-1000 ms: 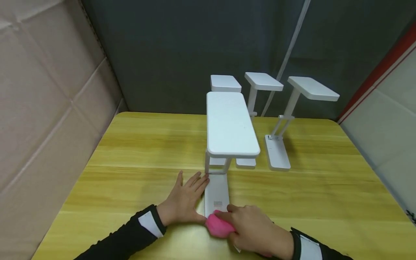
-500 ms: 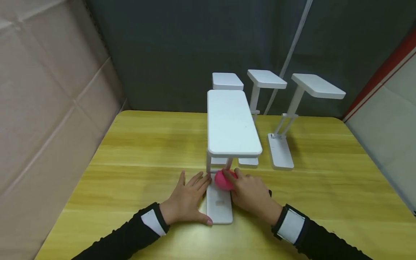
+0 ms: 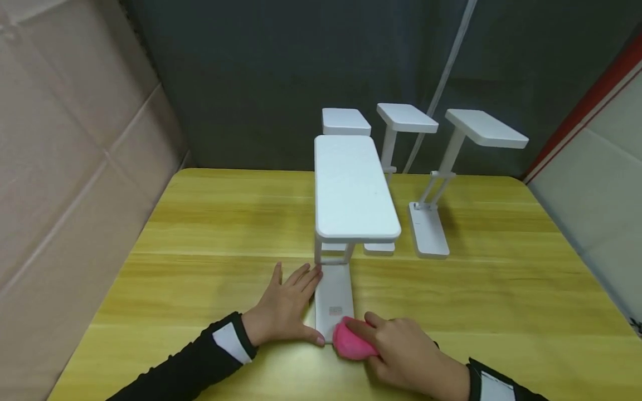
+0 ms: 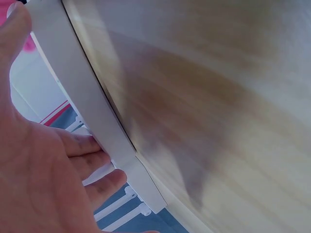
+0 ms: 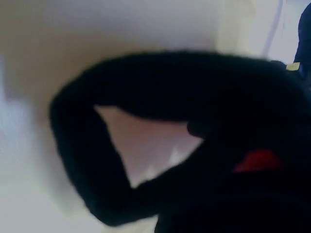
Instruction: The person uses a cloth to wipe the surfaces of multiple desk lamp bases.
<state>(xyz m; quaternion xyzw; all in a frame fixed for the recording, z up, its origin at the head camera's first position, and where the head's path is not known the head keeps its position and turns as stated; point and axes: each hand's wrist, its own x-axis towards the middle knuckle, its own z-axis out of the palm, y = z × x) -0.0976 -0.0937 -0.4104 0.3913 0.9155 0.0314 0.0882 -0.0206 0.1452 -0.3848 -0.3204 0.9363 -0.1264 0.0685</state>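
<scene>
A white folding desk lamp (image 3: 357, 189) stands at the middle of the table, its flat head raised over a long base (image 3: 334, 289). My left hand (image 3: 286, 312) lies spread at the base's left side, thumb by the near corner. In the left wrist view, straight fingertips touch the side of the lamp base (image 4: 104, 107). My right hand (image 3: 408, 351) grips a bunched pink cloth (image 3: 351, 341) against the base's near right corner, index finger pressed on top. The right wrist view is mostly dark and blurred, with a red patch (image 5: 260, 161) showing.
Behind stand three more white lamps: one partly hidden by the near lamp's head (image 3: 346, 120), a middle lamp (image 3: 406, 118) and a right lamp (image 3: 486, 129). The wooden table (image 3: 225, 223) meets a dark curtain (image 3: 276, 83) at the back and pale side walls.
My right hand wiped the cloth up to the far end of the lamp base, then came back to its near right corner. The left hand stays in place.
</scene>
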